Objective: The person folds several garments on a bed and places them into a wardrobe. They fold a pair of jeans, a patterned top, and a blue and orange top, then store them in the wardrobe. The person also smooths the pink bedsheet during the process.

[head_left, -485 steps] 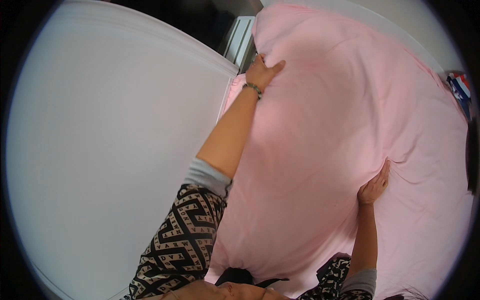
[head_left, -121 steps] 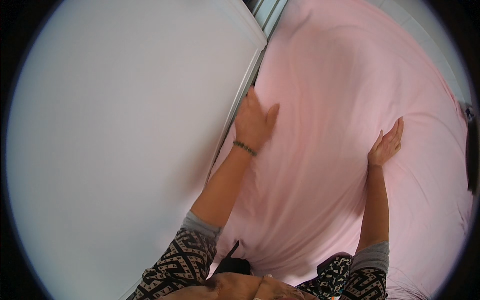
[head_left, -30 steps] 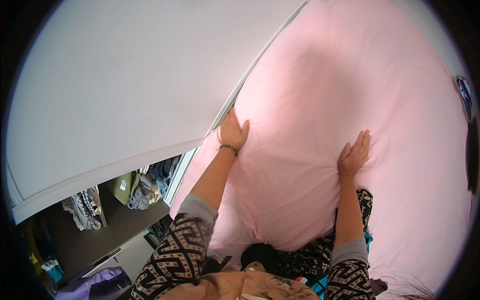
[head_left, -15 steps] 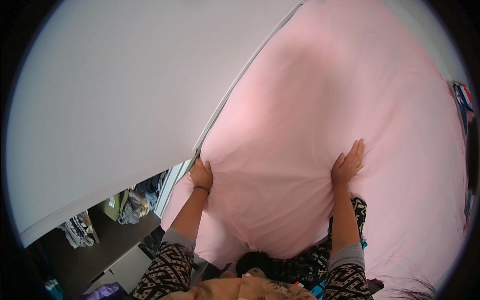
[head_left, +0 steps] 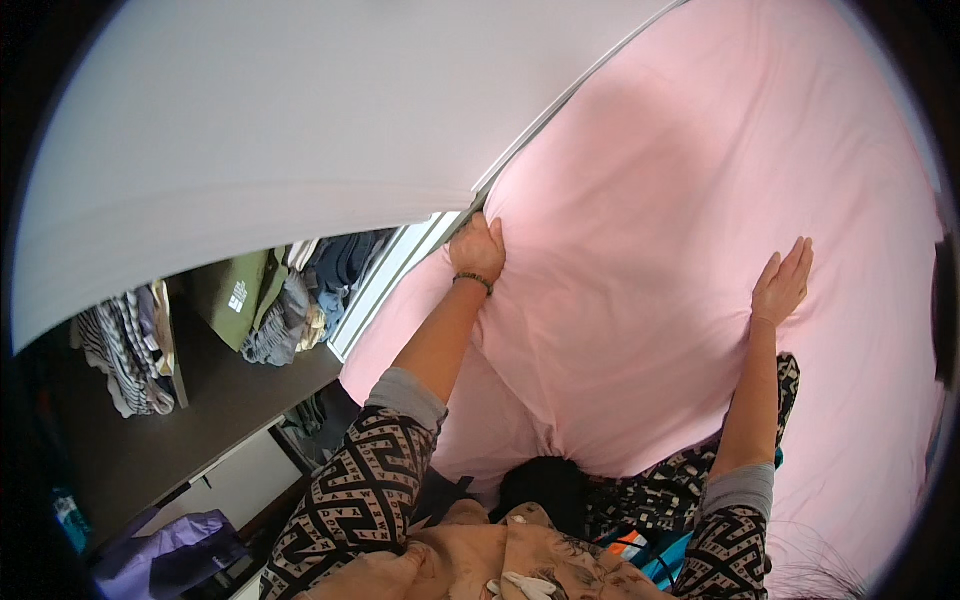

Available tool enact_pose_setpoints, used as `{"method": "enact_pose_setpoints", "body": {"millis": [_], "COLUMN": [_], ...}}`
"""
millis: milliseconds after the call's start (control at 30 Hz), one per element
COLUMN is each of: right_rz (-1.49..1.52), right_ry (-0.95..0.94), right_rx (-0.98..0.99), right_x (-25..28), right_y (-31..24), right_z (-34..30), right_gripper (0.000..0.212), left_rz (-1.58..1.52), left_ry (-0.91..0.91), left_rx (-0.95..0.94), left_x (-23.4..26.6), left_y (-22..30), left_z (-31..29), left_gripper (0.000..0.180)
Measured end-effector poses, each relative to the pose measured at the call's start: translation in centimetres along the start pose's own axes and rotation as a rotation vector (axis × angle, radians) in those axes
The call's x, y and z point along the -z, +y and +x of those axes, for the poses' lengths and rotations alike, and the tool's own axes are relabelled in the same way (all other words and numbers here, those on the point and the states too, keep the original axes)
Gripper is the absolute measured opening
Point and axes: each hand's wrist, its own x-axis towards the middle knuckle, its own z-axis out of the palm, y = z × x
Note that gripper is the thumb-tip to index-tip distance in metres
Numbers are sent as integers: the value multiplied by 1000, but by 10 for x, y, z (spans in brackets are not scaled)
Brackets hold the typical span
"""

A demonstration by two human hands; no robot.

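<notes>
A pink bed sheet (head_left: 620, 300) covers the bed, with folds running between my two hands and gathering near my body. My left hand (head_left: 478, 248) is closed at the sheet's left edge, beside the pale wardrobe door. Its thumb lies on the cloth, while the other fingers curl over the edge and are partly hidden. Farther right, my right hand (head_left: 782, 285) lies flat on the sheet with its fingers stretched out and nothing in it. A black-and-white patterned cloth (head_left: 650, 490) shows in front of me, below the sheet's near edge.
The large pale door (head_left: 260, 110) stands at the left against the bed. Below it, a dark shelf (head_left: 225, 420) carries a green garment (head_left: 228, 295) and striped clothes (head_left: 125, 350). A purple bag-like thing (head_left: 170, 555) lies at the lower left.
The view has shifted, so both hands appear higher and farther right. More of the shelf and its clothes shows. My left hand stays at the sheet's edge, my right flat on the cloth.
</notes>
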Motion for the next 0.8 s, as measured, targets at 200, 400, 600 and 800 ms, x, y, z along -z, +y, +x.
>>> {"method": "enact_pose_setpoints", "body": {"millis": [200, 400, 600, 800], "right_rz": [230, 609, 565, 554], "right_ry": [47, -282, -465, -375], "right_rx": [-43, 87, 338, 428], "right_x": [15, 51, 90, 79], "right_y": [-88, -270, -374, -402], "right_z": [-79, -176, -222, -199], "right_gripper": [54, 54, 62, 56], "left_rz": [62, -38, -14, -311], "left_ry": [-12, -210, -361, -300], "left_rx": [-29, -120, 4, 108], "left_x": [13, 60, 74, 47], "left_y": [7, -43, -185, -264], "left_z": [1, -24, -112, -160], "left_gripper": [47, 64, 71, 60]}}
